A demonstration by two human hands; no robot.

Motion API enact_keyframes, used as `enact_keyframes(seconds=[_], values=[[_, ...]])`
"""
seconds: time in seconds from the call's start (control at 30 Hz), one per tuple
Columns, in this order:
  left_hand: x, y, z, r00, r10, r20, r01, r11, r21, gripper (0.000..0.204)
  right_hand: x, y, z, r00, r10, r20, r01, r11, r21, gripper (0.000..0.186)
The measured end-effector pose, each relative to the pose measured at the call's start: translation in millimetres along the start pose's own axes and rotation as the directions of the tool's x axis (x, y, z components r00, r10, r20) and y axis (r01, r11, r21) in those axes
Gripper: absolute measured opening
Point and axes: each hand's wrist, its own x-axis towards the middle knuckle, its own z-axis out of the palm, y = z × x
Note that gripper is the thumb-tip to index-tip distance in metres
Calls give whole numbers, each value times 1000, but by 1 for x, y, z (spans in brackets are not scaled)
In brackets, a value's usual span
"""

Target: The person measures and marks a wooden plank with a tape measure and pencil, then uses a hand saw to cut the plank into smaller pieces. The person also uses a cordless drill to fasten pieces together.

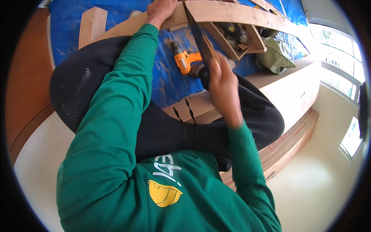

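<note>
My right hand (224, 87), slightly blurred, is closed around the wooden handle of a handsaw (196, 33). The saw's dark blade slants up and away, its far end meeting a long plywood board (239, 13) that lies crosswise in front of me. Left of the blade, my left hand (162, 8) grips the same board near the top of the view; its fingertips are partly hidden. Below the board, between my bent legs, an orange cordless drill (183, 63) lies on the blue tarp (164, 83).
Right of the saw stands an open wooden box (257, 40) with tools inside, beside a green cloth bag (274, 56). A plywood piece (92, 25) is at the far left. Stacked sheets (293, 137) lie at my right, near windows (340, 58). A brown wooden panel (29, 77) borders the left.
</note>
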Motion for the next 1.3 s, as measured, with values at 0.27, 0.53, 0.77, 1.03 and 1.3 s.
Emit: enact_keyframes(seconds=[0.27, 0.53, 0.77, 1.03, 1.3], values=[[20, -19, 14, 1000, -13, -25, 13, 1000, 27, 82, -52, -22, -37, 986, 144, 84, -142, 989, -40, 37], [8, -22, -6, 998, -46, 33, 46, 999, -6, 85, -87, -25, -64, 980, 148, 133, -149, 989, -4, 37], [17, -62, -41, 891, -70, -448, 76, 997, -5, 75, -169, -37, -151, 932, 364, -1, -332, 853, 403, 45], [-6, 34, -30, 901, 186, -393, -326, 886, -329, 71, -244, 36, -226, 505, 360, -785, 237, 816, 527, 46], [-105, 48, 20, 781, 2, 624, 584, 352, -732, 79, -289, 207, -198, 443, -226, -868, -318, 865, -387, 55]])
